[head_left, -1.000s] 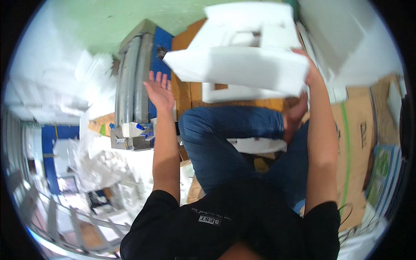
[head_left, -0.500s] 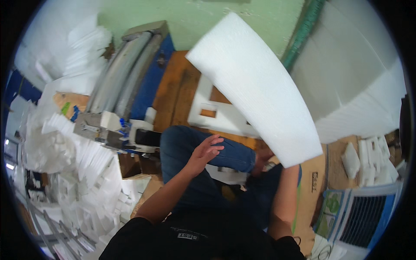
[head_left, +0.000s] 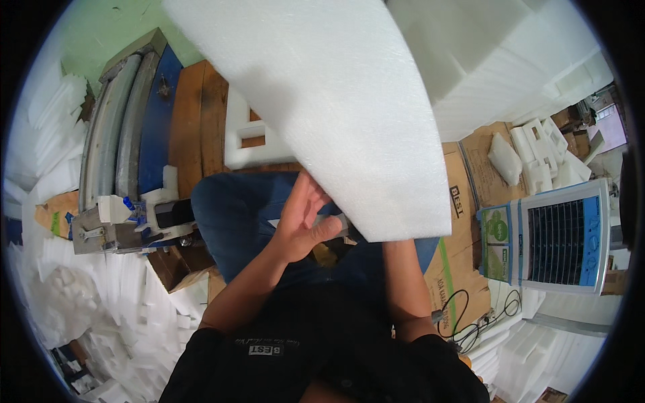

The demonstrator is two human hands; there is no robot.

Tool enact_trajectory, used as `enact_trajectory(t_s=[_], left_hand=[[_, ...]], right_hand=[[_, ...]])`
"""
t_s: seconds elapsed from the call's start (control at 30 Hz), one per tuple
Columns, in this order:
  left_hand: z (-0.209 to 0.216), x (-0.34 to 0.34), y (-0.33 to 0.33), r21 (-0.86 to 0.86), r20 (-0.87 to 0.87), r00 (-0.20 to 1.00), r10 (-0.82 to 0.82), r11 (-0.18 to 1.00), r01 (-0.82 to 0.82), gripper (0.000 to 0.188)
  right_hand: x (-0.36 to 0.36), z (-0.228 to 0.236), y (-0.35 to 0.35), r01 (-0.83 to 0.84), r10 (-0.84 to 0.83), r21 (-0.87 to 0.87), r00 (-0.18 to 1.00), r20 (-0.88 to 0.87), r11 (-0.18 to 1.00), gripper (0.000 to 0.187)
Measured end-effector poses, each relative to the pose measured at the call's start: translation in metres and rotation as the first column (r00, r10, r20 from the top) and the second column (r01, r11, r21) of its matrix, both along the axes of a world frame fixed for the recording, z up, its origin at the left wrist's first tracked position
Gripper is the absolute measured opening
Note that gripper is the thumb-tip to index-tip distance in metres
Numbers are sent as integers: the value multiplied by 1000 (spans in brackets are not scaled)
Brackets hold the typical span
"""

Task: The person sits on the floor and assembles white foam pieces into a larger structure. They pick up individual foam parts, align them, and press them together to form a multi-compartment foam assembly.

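Pale green wall [head_left: 97,33], brown wooden planks [head_left: 185,127], cardboard [head_left: 476,285] to the right.

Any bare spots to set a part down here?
Free: wood between the blue panel of the roller machine and the cut-out foam; cardboard seen between the large foam sheet and the air cooler, cable at its lower end. Crowded: left of the machine, heaped with white foam scraps.

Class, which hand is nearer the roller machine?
Left. The left hand is right of the roller machine, at the white foam slab that hides the right hand, farther right.
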State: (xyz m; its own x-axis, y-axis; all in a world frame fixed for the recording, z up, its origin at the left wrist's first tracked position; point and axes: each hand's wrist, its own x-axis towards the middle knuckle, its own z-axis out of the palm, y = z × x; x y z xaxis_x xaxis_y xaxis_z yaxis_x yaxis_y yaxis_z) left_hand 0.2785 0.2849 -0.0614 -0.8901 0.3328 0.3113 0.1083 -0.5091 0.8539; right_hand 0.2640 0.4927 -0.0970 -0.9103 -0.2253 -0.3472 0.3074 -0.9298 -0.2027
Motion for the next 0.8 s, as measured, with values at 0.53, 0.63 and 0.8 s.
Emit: enact_trajectory(t_s=[0.53, 0.63, 0.8], left_hand=[[-62, -24, -72, 355, 214, 975, 50, 926, -126, 73], [-30, -16, -73, -40, 47, 870, 491, 871, -489, 70], [38, -14, -44, -162, -252, 923, 291, 928, -336, 79]], right_hand=[[21, -8, -21, -57, 393, 889, 909, -142, 454, 53], [23, 1, 9, 189, 247, 900, 921, -301, 392, 49], [33, 74, 11, 525, 116, 653, 725, -679, 546, 74]])
